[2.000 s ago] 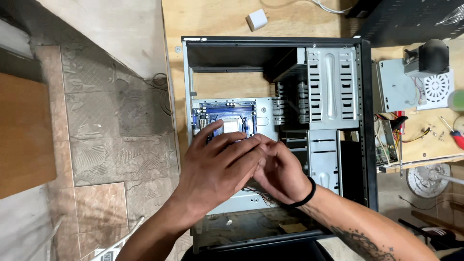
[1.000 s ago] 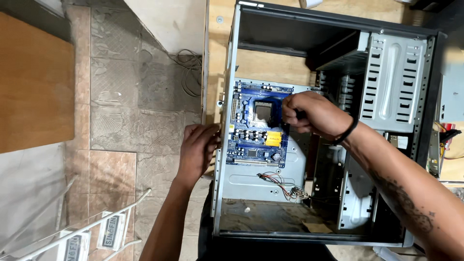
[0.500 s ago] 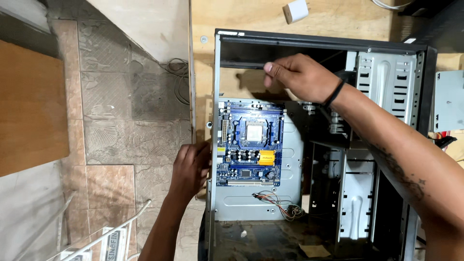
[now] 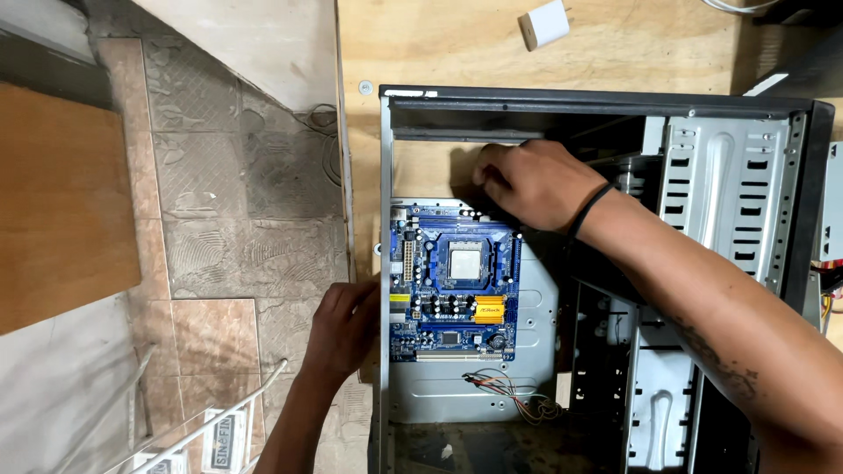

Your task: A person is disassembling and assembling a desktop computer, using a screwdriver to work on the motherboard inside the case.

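Blue motherboard (image 4: pixel 454 283) with a yellow heatsink (image 4: pixel 489 309), grey case (image 4: pixel 733 202).

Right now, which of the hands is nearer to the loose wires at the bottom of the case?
Left. The left hand grips the case edge up-left of the loose wires; the right hand is above the motherboard.

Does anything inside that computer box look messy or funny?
A little. A bunch of thin coloured wires lies loose and tangled on the metal tray below the blue circuit board, plugged into nothing visible. The case floor looks dusty and grimy. The board itself sits straight.
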